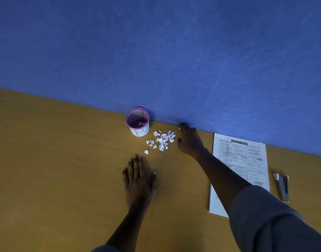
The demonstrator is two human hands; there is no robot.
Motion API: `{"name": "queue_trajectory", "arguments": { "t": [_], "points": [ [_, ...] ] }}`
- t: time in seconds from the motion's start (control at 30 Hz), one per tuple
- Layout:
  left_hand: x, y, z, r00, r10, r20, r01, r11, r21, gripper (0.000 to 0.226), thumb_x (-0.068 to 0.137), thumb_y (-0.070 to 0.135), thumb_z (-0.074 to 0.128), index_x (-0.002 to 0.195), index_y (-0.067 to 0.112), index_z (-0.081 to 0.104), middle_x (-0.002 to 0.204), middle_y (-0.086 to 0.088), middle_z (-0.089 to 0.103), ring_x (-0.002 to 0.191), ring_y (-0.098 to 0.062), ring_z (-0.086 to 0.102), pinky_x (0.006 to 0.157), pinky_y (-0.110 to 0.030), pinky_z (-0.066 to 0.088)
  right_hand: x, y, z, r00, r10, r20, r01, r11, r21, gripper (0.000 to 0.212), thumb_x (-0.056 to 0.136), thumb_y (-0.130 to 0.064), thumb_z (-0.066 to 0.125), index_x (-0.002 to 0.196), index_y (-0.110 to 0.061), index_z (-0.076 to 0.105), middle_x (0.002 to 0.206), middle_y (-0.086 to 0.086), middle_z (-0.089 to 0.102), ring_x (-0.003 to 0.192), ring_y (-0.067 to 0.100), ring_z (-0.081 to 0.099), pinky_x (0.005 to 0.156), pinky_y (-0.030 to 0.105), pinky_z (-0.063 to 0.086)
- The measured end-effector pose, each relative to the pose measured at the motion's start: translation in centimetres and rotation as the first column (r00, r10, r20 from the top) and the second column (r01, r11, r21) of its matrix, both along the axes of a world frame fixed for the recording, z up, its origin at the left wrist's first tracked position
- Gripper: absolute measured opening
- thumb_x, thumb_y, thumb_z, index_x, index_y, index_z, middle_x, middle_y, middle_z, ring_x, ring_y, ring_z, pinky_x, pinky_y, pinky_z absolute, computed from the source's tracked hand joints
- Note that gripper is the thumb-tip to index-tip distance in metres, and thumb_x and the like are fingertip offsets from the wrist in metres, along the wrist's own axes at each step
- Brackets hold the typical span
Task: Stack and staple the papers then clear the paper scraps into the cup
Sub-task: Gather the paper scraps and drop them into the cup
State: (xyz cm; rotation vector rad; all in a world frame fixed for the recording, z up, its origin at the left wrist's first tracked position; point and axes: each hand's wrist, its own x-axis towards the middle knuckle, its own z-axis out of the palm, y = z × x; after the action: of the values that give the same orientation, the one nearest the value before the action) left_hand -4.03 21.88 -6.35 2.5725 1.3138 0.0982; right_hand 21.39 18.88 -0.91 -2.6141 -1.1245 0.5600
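A purple mesh cup (137,121) with a white label stands against the blue wall, with a few white scraps inside it. Several white paper scraps (162,140) lie in a loose pile on the table just right of the cup. My right hand (189,140) reaches to the right edge of the pile by the wall, fingers curled, one small scrap at its fingertips. My left hand (138,179) lies flat on the table below the pile, fingers spread, holding nothing. The printed papers (241,160) lie stacked at the right, partly under my right forearm.
A stapler (282,186) lies on the wooden table (56,160) right of the papers. The blue wall (156,51) runs along the table's far edge, close behind the cup and scraps.
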Motion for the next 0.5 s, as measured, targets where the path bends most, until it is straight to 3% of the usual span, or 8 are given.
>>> {"name": "queue_trajectory", "arguments": {
  "t": [0.2, 0.3, 0.4, 0.5],
  "points": [
    [-0.4, 0.0, 0.0, 1.000, 0.006, -0.006, -0.006, 1.000, 0.011, 0.079, 0.103, 0.054, 0.042, 0.163, 0.006, 0.027, 0.171, -0.013, 0.029, 0.159, -0.032, 0.027, 0.126, -0.052, 0.025, -3.4, -0.3, -0.3, 0.995, 0.097, -0.002, -0.096, 0.985, 0.145, 0.052, 0.092, -0.003, 0.058, 0.144, -0.008, 0.055, 0.143, 0.012, 0.061, 0.130, 0.035, 0.054, 0.104, 0.050, 0.052],
    [-0.1, 0.0, 0.1, 1.000, 0.006, 0.009, -0.006, 1.000, 0.006, 0.079, 0.103, 0.054, 0.044, 0.163, 0.005, 0.028, 0.170, -0.014, 0.030, 0.158, -0.033, 0.029, 0.126, -0.052, 0.026, -3.2, -0.3, -0.3, 0.999, 0.042, 0.017, -0.045, 0.972, 0.229, 0.046, 0.090, 0.003, 0.061, 0.136, -0.004, 0.062, 0.133, 0.016, 0.067, 0.123, 0.035, 0.060, 0.100, 0.045, 0.055],
    [-0.1, 0.0, 0.1, 1.000, 0.009, 0.007, -0.009, 1.000, 0.005, 0.078, 0.103, 0.054, 0.042, 0.163, 0.005, 0.028, 0.171, -0.013, 0.029, 0.158, -0.033, 0.029, 0.125, -0.053, 0.027, -2.0, 0.1, -0.5, 0.998, -0.058, 0.021, 0.052, 0.977, 0.207, 0.043, 0.090, 0.003, 0.060, 0.133, 0.001, 0.061, 0.129, 0.021, 0.065, 0.123, 0.039, 0.059, 0.100, 0.045, 0.056],
    [-0.2, 0.1, 0.0, 1.000, 0.006, 0.009, -0.006, 1.000, 0.007, 0.078, 0.103, 0.055, 0.040, 0.163, 0.005, 0.029, 0.171, -0.013, 0.030, 0.158, -0.033, 0.029, 0.125, -0.053, 0.027, -2.0, 0.6, -0.6, 1.000, -0.016, 0.013, 0.013, 0.983, 0.182, 0.045, 0.092, 0.000, 0.062, 0.136, 0.003, 0.058, 0.135, 0.022, 0.062, 0.129, 0.038, 0.056, 0.104, 0.044, 0.052]
  ]
}}
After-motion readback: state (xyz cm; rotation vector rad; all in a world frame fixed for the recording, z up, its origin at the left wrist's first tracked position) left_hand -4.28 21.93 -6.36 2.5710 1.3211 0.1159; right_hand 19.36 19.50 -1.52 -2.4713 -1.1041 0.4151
